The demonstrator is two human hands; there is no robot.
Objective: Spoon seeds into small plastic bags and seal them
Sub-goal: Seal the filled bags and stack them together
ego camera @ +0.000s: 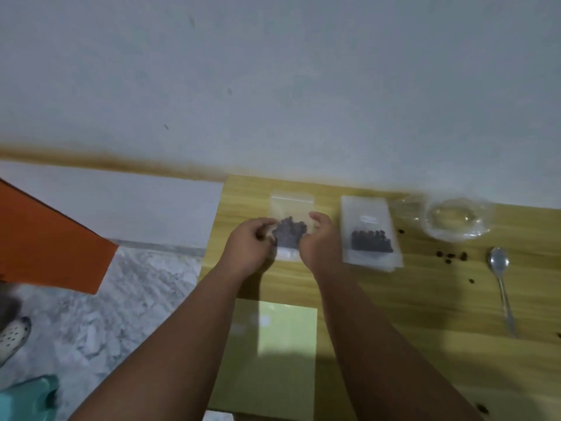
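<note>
Seeds (290,230), dark and round, are gathered in the middle of a small clear plastic zip bag (290,208) that lies flat on the light wooden bench (425,299). The bag's long axis runs away from the person, with what looks like the zip strip at the far end, beyond both hands; the picture is too soft to show whether that strip is pressed closed.

The bag is flanked at its mid-length by the two hands. The left hand (247,244) is set against the left edge, its fingers (264,226) curled together onto the plastic. The right hand (320,241) is at the right edge, its fingers (317,217) loosely bent and slightly apart, touching or just beside the bag; a firm pinch cannot be made out. Both hands are equally near, so the seal, judged to be the step in hand, would call for the fingers to be slid up to the far end.

Just to the right, a second clear bag of dark seeds (372,238) rests on a small stack of empty bags. Further right lie a crumpled clear plastic wrapper (455,220), scattered loose seeds (450,256) and a metal spoon (501,284), untouched.
</note>
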